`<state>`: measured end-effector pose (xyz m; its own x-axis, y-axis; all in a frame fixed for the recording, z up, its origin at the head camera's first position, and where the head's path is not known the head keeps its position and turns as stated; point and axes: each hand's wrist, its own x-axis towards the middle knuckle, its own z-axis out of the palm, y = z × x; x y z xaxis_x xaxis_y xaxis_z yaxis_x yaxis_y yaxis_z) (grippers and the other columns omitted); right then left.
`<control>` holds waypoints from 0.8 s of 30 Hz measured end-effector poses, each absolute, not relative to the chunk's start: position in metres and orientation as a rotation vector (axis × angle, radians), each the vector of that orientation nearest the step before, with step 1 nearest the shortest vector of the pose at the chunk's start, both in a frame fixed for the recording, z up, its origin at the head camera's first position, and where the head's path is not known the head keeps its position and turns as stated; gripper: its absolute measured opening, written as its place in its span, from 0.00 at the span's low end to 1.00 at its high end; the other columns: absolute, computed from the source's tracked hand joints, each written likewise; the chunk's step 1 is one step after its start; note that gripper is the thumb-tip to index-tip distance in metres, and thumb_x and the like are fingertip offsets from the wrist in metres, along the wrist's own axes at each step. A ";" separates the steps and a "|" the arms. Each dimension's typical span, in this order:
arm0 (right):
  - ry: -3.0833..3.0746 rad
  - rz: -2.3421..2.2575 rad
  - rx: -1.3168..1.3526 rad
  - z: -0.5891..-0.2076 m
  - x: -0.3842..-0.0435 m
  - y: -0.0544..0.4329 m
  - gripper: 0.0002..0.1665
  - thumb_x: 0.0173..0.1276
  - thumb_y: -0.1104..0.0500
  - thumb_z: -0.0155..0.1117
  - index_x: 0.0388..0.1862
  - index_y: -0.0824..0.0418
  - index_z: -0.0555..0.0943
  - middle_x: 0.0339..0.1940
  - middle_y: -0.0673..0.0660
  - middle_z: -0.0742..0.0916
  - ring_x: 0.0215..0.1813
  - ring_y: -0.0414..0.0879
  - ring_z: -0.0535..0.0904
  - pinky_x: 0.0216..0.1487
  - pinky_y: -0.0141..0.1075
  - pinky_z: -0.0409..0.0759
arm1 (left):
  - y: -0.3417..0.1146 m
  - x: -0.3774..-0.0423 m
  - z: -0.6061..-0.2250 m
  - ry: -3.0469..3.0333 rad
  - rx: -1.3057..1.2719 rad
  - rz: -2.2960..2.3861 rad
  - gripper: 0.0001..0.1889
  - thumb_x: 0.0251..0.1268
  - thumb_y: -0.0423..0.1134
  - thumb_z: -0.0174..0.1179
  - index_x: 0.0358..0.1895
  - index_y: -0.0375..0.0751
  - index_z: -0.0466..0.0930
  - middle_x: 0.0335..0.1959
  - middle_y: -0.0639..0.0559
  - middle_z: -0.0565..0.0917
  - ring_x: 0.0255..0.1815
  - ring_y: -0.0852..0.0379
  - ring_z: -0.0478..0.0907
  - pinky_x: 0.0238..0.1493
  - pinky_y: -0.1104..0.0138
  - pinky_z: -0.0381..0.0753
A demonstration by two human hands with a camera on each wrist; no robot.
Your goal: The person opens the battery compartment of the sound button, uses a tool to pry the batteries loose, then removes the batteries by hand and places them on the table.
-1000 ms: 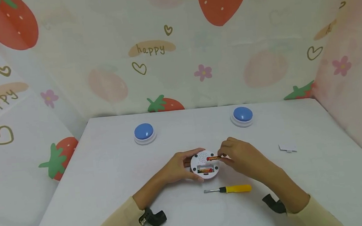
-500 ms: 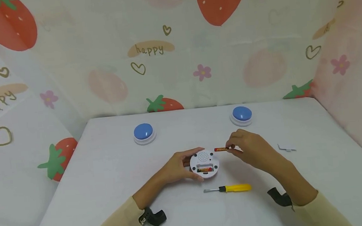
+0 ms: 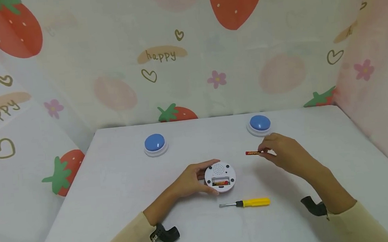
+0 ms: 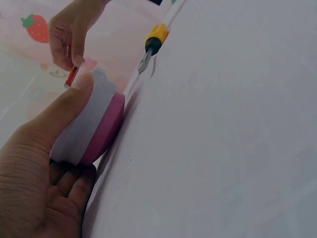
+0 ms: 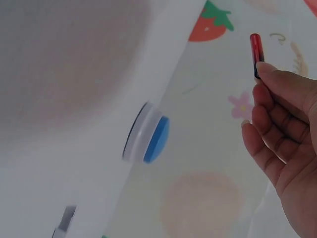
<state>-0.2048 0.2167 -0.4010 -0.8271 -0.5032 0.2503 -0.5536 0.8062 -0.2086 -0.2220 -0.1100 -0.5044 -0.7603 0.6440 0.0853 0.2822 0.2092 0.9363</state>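
My left hand (image 3: 191, 179) grips a round push button (image 3: 219, 168) by its left side, thumb in front and fingers behind. Its white underside faces up, and the left wrist view shows its pink cap (image 4: 106, 130) pointing down. In the uncovered battery slot lies one red battery (image 3: 221, 183). To the right, above the table, my right hand (image 3: 283, 154) pinches another red battery (image 3: 252, 153) by one end between thumb and fingers. That battery (image 5: 256, 52) sticks out past the fingertips in the right wrist view.
A yellow-handled screwdriver (image 3: 253, 202) lies in front of the push button. Two blue-capped buttons stand toward the back, one left (image 3: 154, 143) and one right (image 3: 260, 123). A small grey-white piece (image 5: 64, 220) lies on the table in the right wrist view.
My right hand has carried its battery away from over the push button, to the right and toward the back. The left hand and the push button stay in place.
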 end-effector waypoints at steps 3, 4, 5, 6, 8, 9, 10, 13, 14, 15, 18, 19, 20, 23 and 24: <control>-2.807 0.420 0.824 -0.401 -0.211 0.229 0.12 0.58 0.66 0.79 0.40 0.59 0.88 0.34 0.51 0.86 0.40 0.47 0.81 0.42 0.41 0.86 | -0.110 -0.222 -0.504 2.174 0.879 1.566 0.49 0.45 0.34 0.82 0.75 0.50 0.69 0.70 0.56 0.76 0.63 0.61 0.77 0.64 0.69 0.75; -2.810 0.419 0.822 -0.402 -0.213 0.234 0.11 0.57 0.66 0.79 0.40 0.60 0.88 0.34 0.50 0.86 0.39 0.47 0.81 0.41 0.41 0.86 | -0.110 -0.222 -0.504 2.175 0.881 1.565 0.49 0.45 0.34 0.82 0.75 0.50 0.68 0.70 0.56 0.76 0.63 0.61 0.77 0.65 0.69 0.75; -2.815 0.419 0.821 -0.402 -0.215 0.238 0.11 0.58 0.67 0.79 0.40 0.60 0.88 0.33 0.50 0.86 0.39 0.47 0.81 0.41 0.41 0.85 | -0.110 -0.222 -0.504 2.175 0.881 1.564 0.49 0.45 0.34 0.82 0.75 0.50 0.68 0.70 0.56 0.75 0.64 0.60 0.77 0.65 0.69 0.75; -2.822 0.418 0.819 -0.402 -0.216 0.242 0.11 0.58 0.67 0.79 0.40 0.60 0.88 0.33 0.50 0.85 0.38 0.48 0.81 0.41 0.42 0.85 | -0.111 -0.222 -0.504 2.174 0.881 1.562 0.49 0.45 0.34 0.82 0.75 0.50 0.68 0.70 0.56 0.75 0.64 0.60 0.77 0.65 0.69 0.75; -2.838 0.420 0.813 -0.403 -0.220 0.250 0.11 0.58 0.67 0.78 0.39 0.61 0.88 0.32 0.50 0.85 0.38 0.48 0.81 0.41 0.43 0.85 | -0.111 -0.223 -0.504 2.177 0.873 1.557 0.49 0.46 0.34 0.82 0.75 0.51 0.68 0.71 0.56 0.75 0.64 0.61 0.76 0.65 0.70 0.74; -2.849 0.420 0.808 -0.404 -0.222 0.253 0.11 0.58 0.67 0.78 0.39 0.61 0.88 0.32 0.50 0.85 0.37 0.47 0.81 0.41 0.43 0.85 | -0.111 -0.223 -0.505 2.177 0.869 1.556 0.49 0.46 0.34 0.82 0.75 0.51 0.68 0.71 0.56 0.75 0.65 0.61 0.76 0.65 0.70 0.74; -2.863 0.424 0.800 -0.405 -0.224 0.257 0.11 0.58 0.67 0.78 0.40 0.61 0.88 0.32 0.49 0.85 0.37 0.47 0.80 0.41 0.44 0.85 | -0.112 -0.222 -0.505 2.179 0.865 1.553 0.49 0.46 0.35 0.82 0.75 0.51 0.68 0.71 0.56 0.75 0.65 0.61 0.76 0.66 0.70 0.74; -2.910 0.443 0.768 -0.409 -0.231 0.265 0.10 0.59 0.67 0.78 0.40 0.62 0.89 0.32 0.50 0.85 0.37 0.46 0.80 0.42 0.45 0.85 | -0.112 -0.222 -0.505 2.180 0.863 1.554 0.49 0.45 0.35 0.82 0.76 0.51 0.68 0.71 0.56 0.74 0.66 0.61 0.75 0.66 0.70 0.73; -2.934 0.453 0.751 -0.410 -0.234 0.268 0.10 0.59 0.67 0.77 0.40 0.62 0.89 0.33 0.50 0.86 0.37 0.46 0.80 0.43 0.45 0.85 | -0.112 -0.223 -0.505 2.178 0.868 1.558 0.50 0.45 0.35 0.83 0.76 0.51 0.68 0.71 0.56 0.74 0.66 0.61 0.75 0.66 0.70 0.74; -2.959 0.460 0.732 -0.411 -0.236 0.270 0.10 0.60 0.67 0.77 0.41 0.62 0.89 0.33 0.50 0.86 0.37 0.47 0.80 0.43 0.46 0.85 | -0.112 -0.223 -0.505 2.174 0.874 1.562 0.50 0.45 0.35 0.83 0.76 0.50 0.68 0.71 0.56 0.74 0.65 0.61 0.76 0.66 0.69 0.74; -3.037 0.480 0.675 -0.415 -0.243 0.275 0.09 0.62 0.67 0.75 0.41 0.62 0.88 0.34 0.51 0.87 0.39 0.47 0.81 0.45 0.48 0.85 | -0.112 -0.224 -0.506 2.169 0.890 1.570 0.50 0.45 0.35 0.83 0.76 0.49 0.68 0.71 0.55 0.74 0.66 0.60 0.75 0.66 0.69 0.74; -3.059 0.480 0.663 -0.416 -0.244 0.276 0.09 0.62 0.66 0.75 0.41 0.62 0.88 0.35 0.51 0.87 0.39 0.47 0.81 0.46 0.49 0.85 | -0.112 -0.224 -0.507 2.170 0.891 1.568 0.50 0.45 0.35 0.83 0.76 0.49 0.67 0.71 0.55 0.74 0.66 0.59 0.75 0.66 0.69 0.73; -3.075 0.476 0.657 -0.418 -0.246 0.277 0.09 0.62 0.66 0.75 0.41 0.62 0.88 0.35 0.51 0.87 0.39 0.47 0.81 0.47 0.49 0.85 | -0.112 -0.224 -0.507 2.170 0.887 1.567 0.50 0.45 0.35 0.83 0.76 0.49 0.67 0.71 0.55 0.74 0.67 0.59 0.75 0.67 0.69 0.73; -3.103 0.462 0.676 -0.422 -0.251 0.278 0.08 0.62 0.67 0.75 0.41 0.62 0.88 0.35 0.51 0.87 0.38 0.47 0.80 0.48 0.50 0.85 | -0.112 -0.223 -0.507 2.170 0.863 1.559 0.50 0.45 0.36 0.83 0.76 0.50 0.67 0.72 0.56 0.73 0.68 0.60 0.73 0.68 0.69 0.72; -3.106 0.457 0.686 -0.423 -0.252 0.279 0.08 0.62 0.67 0.75 0.40 0.62 0.88 0.34 0.50 0.87 0.38 0.47 0.80 0.48 0.50 0.85 | -0.112 -0.223 -0.506 2.169 0.854 1.557 0.50 0.45 0.36 0.83 0.76 0.50 0.67 0.73 0.56 0.72 0.69 0.60 0.73 0.68 0.70 0.71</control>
<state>-0.2521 0.2791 -0.4233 -0.9065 -0.4222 -0.0090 -0.4017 0.8687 -0.2898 -0.2232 -0.1115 -0.5058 -0.7628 0.6426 0.0722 0.2741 0.2202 0.9361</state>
